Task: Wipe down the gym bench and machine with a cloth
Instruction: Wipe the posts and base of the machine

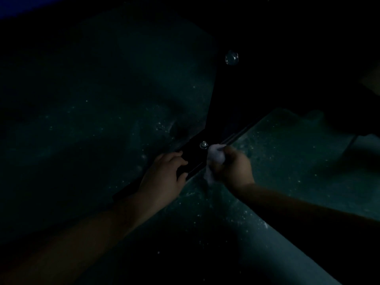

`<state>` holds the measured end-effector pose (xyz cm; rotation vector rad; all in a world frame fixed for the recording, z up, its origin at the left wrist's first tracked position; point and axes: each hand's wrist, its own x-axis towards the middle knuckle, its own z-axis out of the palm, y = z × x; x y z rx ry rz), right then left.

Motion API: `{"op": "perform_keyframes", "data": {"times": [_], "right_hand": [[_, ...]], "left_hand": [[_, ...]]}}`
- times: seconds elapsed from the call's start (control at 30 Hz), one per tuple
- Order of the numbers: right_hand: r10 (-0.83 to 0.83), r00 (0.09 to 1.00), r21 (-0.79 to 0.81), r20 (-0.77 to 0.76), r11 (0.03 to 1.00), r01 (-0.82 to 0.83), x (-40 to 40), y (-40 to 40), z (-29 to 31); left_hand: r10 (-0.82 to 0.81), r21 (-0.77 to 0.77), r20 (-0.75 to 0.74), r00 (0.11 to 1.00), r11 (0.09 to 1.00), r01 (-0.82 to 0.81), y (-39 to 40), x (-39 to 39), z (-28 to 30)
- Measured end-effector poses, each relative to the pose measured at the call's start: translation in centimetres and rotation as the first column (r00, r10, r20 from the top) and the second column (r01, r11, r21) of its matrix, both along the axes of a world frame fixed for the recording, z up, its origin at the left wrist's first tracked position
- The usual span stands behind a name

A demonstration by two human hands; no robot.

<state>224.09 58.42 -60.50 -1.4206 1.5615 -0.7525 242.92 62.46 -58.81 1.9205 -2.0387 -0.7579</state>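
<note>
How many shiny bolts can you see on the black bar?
1. The bolt sits on the black bar, just left of the cloth and above the left hand. It is very dark, so others may be hidden.

dim view, right hand point(234, 167) gripping cloth point(214, 157), seemingly

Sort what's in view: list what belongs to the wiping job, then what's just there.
Part of the job:
- white cloth, bunched in the right hand
- black base bar of the machine, low on the floor
- left hand, fingers resting on that bar

Just there:
- bolt on the bar, beside the cloth
- speckled floor
- round shiny knob, too dark to identify
</note>
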Motion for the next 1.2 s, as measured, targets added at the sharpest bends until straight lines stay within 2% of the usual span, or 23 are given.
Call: {"op": "perform_keyframes", "data": {"times": [0.03,0.17,0.37,0.4,0.47,0.53,0.73,0.83,0.9,1.0,1.1,1.2], "right_hand": [[0.024,0.999,-0.006,-0.024,1.000,-0.024,0.0,0.1,0.1],[-0.107,0.991,0.023,-0.082,0.994,0.109,-1.1,-2.4,0.7],[-0.112,0.985,-0.009,-0.130,0.994,0.112,-1.8,-2.6,0.2],[-0.167,0.974,-0.025,-0.153,0.986,0.165,-2.6,-3.2,0.4],[-0.373,0.913,-0.016,-0.163,0.926,0.376,-4.9,-4.7,0.8],[-0.441,0.888,0.017,-0.129,0.894,0.447,-6.0,-5.8,1.1],[-0.367,0.929,0.070,0.035,0.929,0.364,0.8,-2.4,0.3],[-0.122,0.991,0.053,-0.052,0.991,0.124,2.4,1.6,-1.3],[-0.049,0.996,0.051,-0.079,0.997,0.053,2.6,3.4,-2.3],[-0.205,0.976,0.039,-0.077,0.977,0.208,1.7,2.8,-2.3],[-0.416,0.903,0.015,-0.110,0.907,0.420,-1.1,-0.8,-1.5],[-0.469,0.879,0.048,-0.089,0.879,0.474,-3.6,-4.4,-1.0]], "left_hand": [[-0.002,0.000,0.001,1.000,1.000,0.002,0.0,0.0,0.0],[-0.008,0.007,-0.025,1.000,1.000,0.008,0.0,0.3,0.0],[-0.080,0.062,-0.007,0.997,0.995,0.080,0.2,0.9,0.1],[-0.090,0.075,-0.016,0.996,0.993,0.091,0.1,1.1,0.1],[-0.089,0.083,-0.030,0.996,0.992,0.091,0.1,1.5,0.1],[-0.073,0.090,-0.042,0.996,0.993,0.077,0.1,2.0,-0.2],[-0.027,0.161,-0.099,0.995,0.986,0.043,0.0,3.4,-0.9],[-0.057,0.125,-0.054,0.997,0.990,0.063,0.1,4.0,-1.2],[-0.068,0.128,-0.024,0.997,0.989,0.071,0.2,4.2,-1.2],[-0.094,0.173,0.004,0.996,0.981,0.092,0.4,4.5,-1.2],[-0.082,0.169,0.015,0.997,0.982,0.079,0.8,4.5,-1.4],[-0.047,0.116,0.018,0.999,0.992,0.044,0.7,4.3,-1.9]]}}
